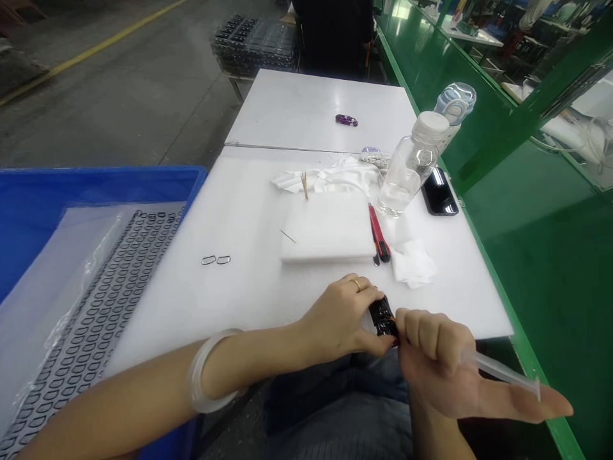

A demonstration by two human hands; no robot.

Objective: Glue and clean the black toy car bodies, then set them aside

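My left hand [347, 319] pinches a small glossy black part [382, 316] between fingers and thumb, close to the table's front edge. My right hand [440, 358] is wrapped round a translucent syringe [502, 372], its plunger end sticking out to the right by the stretched thumb. The syringe's orange-looking tip meets the black part, though my fingers hide most of it. Two thin black ring-shaped pieces [216, 260] lie on the white table [249, 287] at the left. Beyond my hands rests a white foam block [328, 230] with several thin sticks [304, 185] stuck in or lying on it.
A red utility knife [378, 233] and folded tissue [412, 262] lie right of the block. Behind stand a clear bottle [407, 169] and a phone [439, 191]. A blue bin [191, 176] holds a sheet of black rings [115, 294]. A person [332, 38] is at the far end.
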